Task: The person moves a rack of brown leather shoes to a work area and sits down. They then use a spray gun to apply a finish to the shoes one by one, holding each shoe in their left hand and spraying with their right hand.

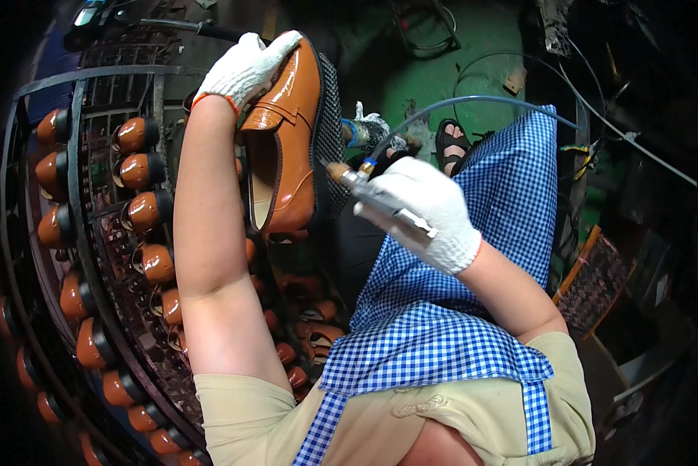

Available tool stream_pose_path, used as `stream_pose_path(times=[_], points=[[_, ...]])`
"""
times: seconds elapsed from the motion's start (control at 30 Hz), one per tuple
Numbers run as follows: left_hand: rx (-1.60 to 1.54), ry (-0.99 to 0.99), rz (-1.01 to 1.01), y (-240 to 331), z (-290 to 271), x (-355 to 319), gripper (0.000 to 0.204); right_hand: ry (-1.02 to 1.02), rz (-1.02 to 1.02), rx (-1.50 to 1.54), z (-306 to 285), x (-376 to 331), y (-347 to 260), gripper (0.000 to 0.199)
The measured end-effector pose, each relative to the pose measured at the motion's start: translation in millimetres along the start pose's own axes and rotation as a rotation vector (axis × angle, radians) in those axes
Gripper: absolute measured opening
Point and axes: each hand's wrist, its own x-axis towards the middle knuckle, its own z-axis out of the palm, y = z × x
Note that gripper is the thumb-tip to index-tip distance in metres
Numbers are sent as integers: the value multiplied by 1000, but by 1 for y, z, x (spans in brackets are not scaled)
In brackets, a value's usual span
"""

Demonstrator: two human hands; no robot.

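Observation:
My left hand [244,70], in a white knitted glove, is closed around the toe end of a glossy brown loafer [290,175]. The loafer is raised with its toe away from me, its pale inside showing and its dark textured sole edge [331,128] turned to the right. My right hand [426,210], gloved the same way, grips a small metal spray gun [364,189]. Its brownish tip points left, close beside the sole edge; I cannot tell whether they touch. A blue-grey hose [473,99] arches away from the gun's blue fitting.
A metal rack [75,175] on the left carries several rows of brown shoes [139,171]. More brown shoes [318,338] lie below the raised loafer. Over my lap is a blue checked apron [504,182]. Beyond lies green floor [411,78]; a woven-seat stool [597,279] stands at right.

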Motion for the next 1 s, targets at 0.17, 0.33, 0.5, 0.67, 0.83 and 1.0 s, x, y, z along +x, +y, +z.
stream_pose_path(times=[0.17,0.33,0.5,0.67,0.83,1.0], points=[[-680,271,344,-35,-11,-82,38,-15,166,-36,-26,12,26,19],[-736,262,401,-80,9,-204,32,36,114,43,-13,23,50,20],[-289,351,599,-95,56,-221,33,-123,460,251,17,22,70,21],[-490,394,585,-116,67,-245,26,-111,579,360,43,26,71,27],[-770,207,305,-163,74,-356,34,-71,500,223,56,29,56,35],[-1057,-93,-198,-201,128,-454,30,-216,509,237,72,30,36,57]])
